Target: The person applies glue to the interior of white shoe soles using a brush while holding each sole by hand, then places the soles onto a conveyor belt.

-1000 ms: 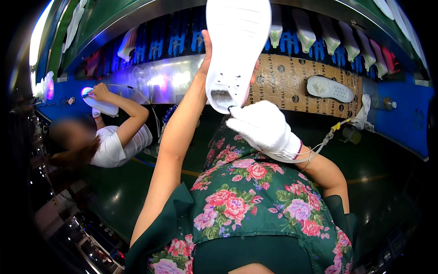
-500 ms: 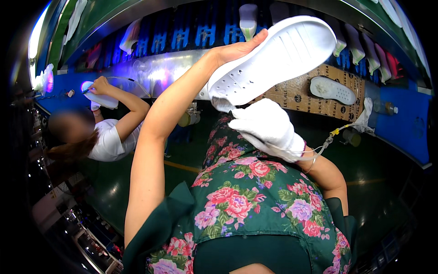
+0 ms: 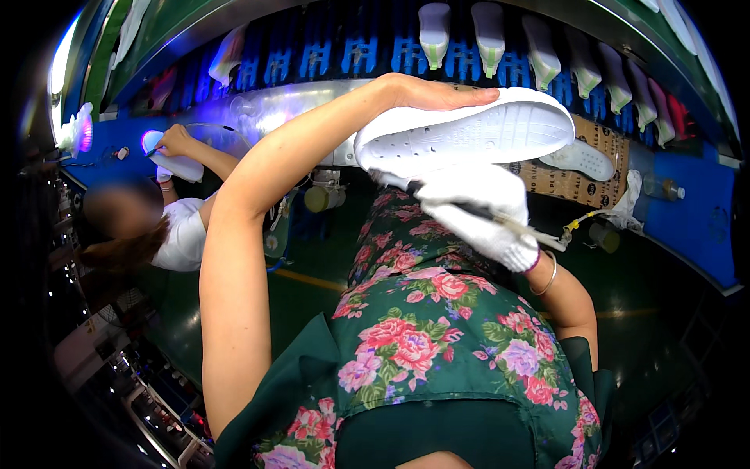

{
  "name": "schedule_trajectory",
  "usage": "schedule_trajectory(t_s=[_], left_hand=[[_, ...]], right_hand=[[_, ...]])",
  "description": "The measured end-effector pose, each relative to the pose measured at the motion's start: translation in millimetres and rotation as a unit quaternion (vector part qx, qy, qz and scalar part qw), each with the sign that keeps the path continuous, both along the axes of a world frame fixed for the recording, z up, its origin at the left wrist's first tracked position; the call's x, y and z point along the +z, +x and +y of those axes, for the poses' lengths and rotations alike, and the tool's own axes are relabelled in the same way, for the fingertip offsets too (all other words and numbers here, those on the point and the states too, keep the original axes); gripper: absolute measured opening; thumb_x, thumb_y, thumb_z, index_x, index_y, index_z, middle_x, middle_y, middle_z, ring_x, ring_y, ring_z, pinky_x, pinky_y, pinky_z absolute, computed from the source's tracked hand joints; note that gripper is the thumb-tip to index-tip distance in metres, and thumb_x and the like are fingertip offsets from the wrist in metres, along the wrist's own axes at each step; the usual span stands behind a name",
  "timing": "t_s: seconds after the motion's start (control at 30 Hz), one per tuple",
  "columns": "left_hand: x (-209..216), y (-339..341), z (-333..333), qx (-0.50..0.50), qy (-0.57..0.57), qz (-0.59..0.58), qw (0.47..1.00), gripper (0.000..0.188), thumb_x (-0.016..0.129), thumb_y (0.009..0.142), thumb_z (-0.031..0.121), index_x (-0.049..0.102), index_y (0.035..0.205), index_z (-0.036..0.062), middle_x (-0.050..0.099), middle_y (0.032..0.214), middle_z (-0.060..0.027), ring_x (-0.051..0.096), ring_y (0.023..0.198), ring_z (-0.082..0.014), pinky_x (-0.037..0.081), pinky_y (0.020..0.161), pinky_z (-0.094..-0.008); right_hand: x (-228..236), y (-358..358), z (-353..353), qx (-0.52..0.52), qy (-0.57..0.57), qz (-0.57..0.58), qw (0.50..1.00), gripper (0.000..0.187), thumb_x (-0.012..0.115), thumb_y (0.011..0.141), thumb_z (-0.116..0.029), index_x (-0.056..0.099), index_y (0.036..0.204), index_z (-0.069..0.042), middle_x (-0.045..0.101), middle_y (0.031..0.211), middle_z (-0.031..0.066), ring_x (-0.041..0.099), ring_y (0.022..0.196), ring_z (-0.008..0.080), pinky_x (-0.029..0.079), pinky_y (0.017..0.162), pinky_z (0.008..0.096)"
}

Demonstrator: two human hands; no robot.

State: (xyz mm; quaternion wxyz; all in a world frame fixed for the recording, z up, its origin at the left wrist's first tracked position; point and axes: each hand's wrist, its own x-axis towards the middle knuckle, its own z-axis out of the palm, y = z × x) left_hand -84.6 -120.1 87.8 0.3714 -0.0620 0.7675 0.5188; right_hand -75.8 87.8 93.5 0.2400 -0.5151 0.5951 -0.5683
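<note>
My bare left hand (image 3: 441, 95) is closed on the far rim of a white shoe sole (image 3: 476, 133), which is raised with its hollow side tilted toward me. Holes dot the sole's left half. My right hand (image 3: 480, 199), in a white knitted glove, grips a slim brush (image 3: 402, 184) by its handle. The brush's tip touches or sits right beside the sole's near left end. From the handle's other end a thin tube runs to a yellow connector (image 3: 574, 225).
Brown cardboard (image 3: 613, 156) on the bench bears a greyish sole (image 3: 586, 161), partly behind mine. A clear bottle (image 3: 664, 189) and white cloth (image 3: 627, 202) lie right. Several shoes (image 3: 490, 39) hang on blue racks (image 3: 359, 51) beyond. At left, a co-worker (image 3: 183, 230) handles another sole.
The white sole has turned flatter and dropped lower, its right end coming toward me. My right hand has shifted slightly right, and more of the brush shows.
</note>
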Motion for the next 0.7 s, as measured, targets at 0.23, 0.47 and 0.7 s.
schedule_trajectory(t_s=[0.23, 0.47, 0.7], left_hand=[[-20, 4, -11, -0.008, -0.017, 0.004, 1.000, 0.113, 0.027, 0.076, 0.093, 0.031, 0.153, 0.0109, 0.030, 0.156, -0.0207, 0.030, 0.143, -0.0373, 0.030, 0.113, -0.0467], [-72, 0, -32, 0.145, 0.089, -0.015, 0.985, 0.107, 0.024, 0.081, 0.089, 0.030, 0.154, 0.0107, 0.034, 0.154, -0.0179, 0.035, 0.141, -0.0320, 0.030, 0.114, -0.0418], [-85, 57, 11, 0.347, 0.582, -0.022, 0.735, 0.067, 0.032, 0.102, 0.056, 0.050, 0.136, 0.0023, 0.067, 0.112, -0.0194, 0.069, 0.097, -0.0330, 0.056, 0.089, -0.0438]], right_hand=[[2, -6, 0, -0.002, -0.028, 0.065, 0.998, 0.024, 0.077, 0.074, -0.002, 0.075, 0.096, -0.011, 0.072, 0.090, 0.0069, 0.069, 0.082, 0.0236, 0.052, 0.074, 0.0325], [-8, -5, 15, -0.064, 0.034, -0.124, 0.990, 0.017, 0.077, 0.079, -0.006, 0.075, 0.096, -0.006, 0.072, 0.090, 0.0087, 0.069, 0.080, 0.0205, 0.055, 0.074, 0.0312], [0, -43, 25, -0.261, -0.008, -0.150, 0.954, 0.020, 0.074, 0.082, -0.002, 0.073, 0.101, 0.002, 0.074, 0.098, 0.0109, 0.069, 0.086, 0.0145, 0.054, 0.077, 0.0272]])
